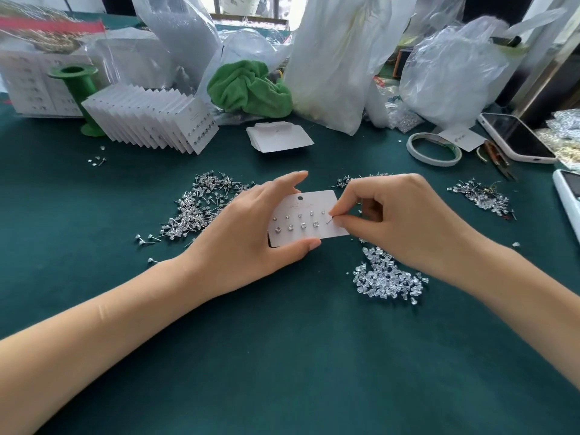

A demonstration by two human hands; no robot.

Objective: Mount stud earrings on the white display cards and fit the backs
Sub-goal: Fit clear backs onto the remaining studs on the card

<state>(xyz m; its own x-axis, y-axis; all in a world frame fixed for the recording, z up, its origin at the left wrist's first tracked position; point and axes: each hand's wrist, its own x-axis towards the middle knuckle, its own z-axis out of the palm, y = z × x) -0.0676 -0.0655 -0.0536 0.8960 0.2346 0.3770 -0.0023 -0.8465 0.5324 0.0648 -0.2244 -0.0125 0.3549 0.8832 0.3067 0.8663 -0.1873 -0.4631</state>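
Note:
My left hand (251, 227) grips a white display card (309, 204) by its left edge, thumb below and forefinger above. The card carries two rows of several crystal studs. My right hand (395, 218) pinches a stud earring (330, 220) at the card's right end, its pin pointing at the lower row. Loose studs lie in a heap (201, 208) to the left. A pile of clear plastic backs (387, 277) lies under my right wrist. A smaller stud heap (481, 196) sits to the right.
A fanned row of filled cards (150, 120) and a green spool (78, 86) stand at the back left. Blank cards (279, 138), a green cloth (248, 89), plastic bags (329, 58), a tape roll (434, 149), tweezers (497, 158) and a phone (518, 138) lie behind.

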